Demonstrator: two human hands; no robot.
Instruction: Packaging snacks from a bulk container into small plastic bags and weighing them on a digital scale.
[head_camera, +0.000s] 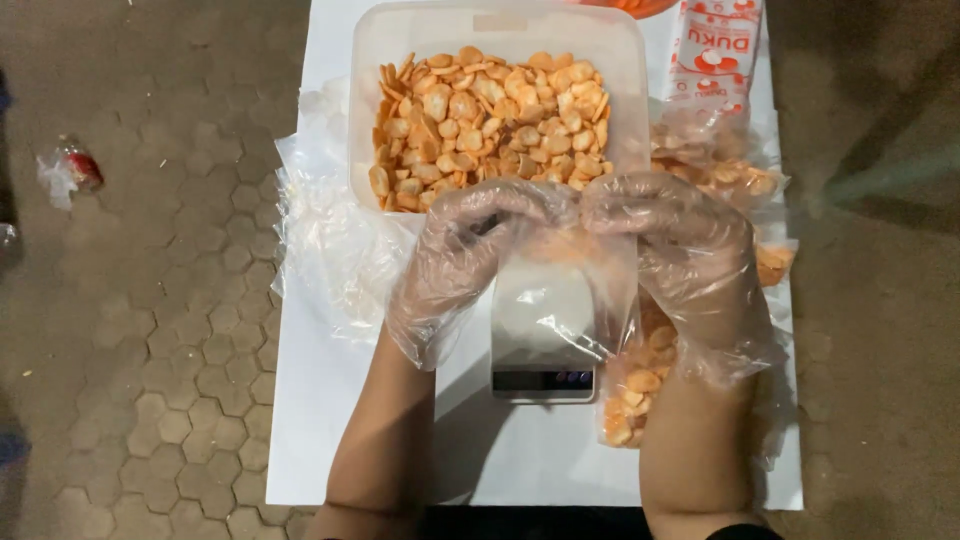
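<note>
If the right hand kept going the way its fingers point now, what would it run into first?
The right hand points inward, so it would meet the left hand first; both already pinch the clear plastic bag above the scale.

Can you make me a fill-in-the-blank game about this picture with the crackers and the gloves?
1. Both hands, the left hand and the right hand, wear thin clear plastic ____.
2. Together they hold an empty clear bag above a small kitchen ____.
3. The big plastic tub is full of small orange ____.
4. Everything sits on a ____ table.

Missing words: gloves; scale; crackers; white
</note>
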